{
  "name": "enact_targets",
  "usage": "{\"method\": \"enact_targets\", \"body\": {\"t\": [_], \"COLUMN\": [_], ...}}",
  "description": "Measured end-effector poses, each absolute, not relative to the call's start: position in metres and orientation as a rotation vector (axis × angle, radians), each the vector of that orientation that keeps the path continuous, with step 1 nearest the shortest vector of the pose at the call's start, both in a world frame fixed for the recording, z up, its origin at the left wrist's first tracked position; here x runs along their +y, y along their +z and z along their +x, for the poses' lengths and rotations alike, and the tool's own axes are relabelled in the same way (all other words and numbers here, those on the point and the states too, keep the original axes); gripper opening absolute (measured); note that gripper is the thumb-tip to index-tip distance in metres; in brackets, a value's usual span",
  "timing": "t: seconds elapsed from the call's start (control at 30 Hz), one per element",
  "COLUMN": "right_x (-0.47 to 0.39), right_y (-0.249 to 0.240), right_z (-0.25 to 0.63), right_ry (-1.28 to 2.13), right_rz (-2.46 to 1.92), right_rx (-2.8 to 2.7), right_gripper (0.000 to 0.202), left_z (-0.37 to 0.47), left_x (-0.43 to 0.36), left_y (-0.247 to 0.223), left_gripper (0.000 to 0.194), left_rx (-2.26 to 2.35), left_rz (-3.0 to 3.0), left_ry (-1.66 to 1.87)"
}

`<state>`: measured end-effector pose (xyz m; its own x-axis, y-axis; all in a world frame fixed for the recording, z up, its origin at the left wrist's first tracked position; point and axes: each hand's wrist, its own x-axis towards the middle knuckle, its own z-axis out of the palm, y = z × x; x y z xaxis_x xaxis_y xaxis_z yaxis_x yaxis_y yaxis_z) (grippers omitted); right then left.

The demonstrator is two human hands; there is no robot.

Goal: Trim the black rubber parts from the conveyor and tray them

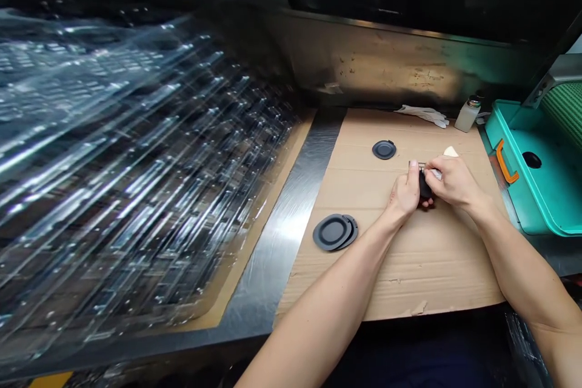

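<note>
Both hands are meeting over the cardboard sheet (409,279) on the desk; the left hand (406,193) and right hand (454,182) are pinching one small black part (424,187) between them; it's looking light and rigid, best gripped by its edges; stacked black discs (335,231) are lying near-left.

Left hand (406,193) and right hand (452,182) meet over a cardboard sheet (400,267) on the bench (282,236), both pinching a small dark part (425,187); details hidden by fingers. Single black disc (384,150) just beyond the hands. Two overlapping black discs (335,232) nearer, to the left. Clear plastic trays (127,182) stacked far left. Teal bin (531,170) right; small bottle (468,114) and white cloth (422,114) at rear.
</note>
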<state>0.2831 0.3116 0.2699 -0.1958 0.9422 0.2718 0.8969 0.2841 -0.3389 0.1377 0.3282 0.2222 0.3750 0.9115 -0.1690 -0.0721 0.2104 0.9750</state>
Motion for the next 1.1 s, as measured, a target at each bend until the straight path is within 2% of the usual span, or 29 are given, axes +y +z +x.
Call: {"method": "enact_targets", "body": {"t": [0.53,0.7,0.83,1.1], "right_x": [0.309,0.307,0.311,0.314], "right_y": [0.271,0.270,0.265,0.263], "right_z": [0.284,0.292,0.301,0.303], "right_ry": [0.232,0.247,0.195,0.228], "right_rz": [-1.651,-1.587,-1.657,-1.669], "right_rx": [-2.074,-1.776,-1.504,-1.538], "right_gripper": [0.020,0.019,0.028,0.029], "left_z": [0.138,0.131,0.122,0.118], "left_x": [0.326,0.337,0.347,0.346], "left_y": [0.223,0.232,0.241,0.241], "left_gripper": [0.081,0.077,0.077,0.079], "left_rx": [0.969,0.797,0.759,0.686], "left_rz": [1.137,0.709,0.428,0.412], "left_ry": [0.825,0.819,0.778,0.767]}}
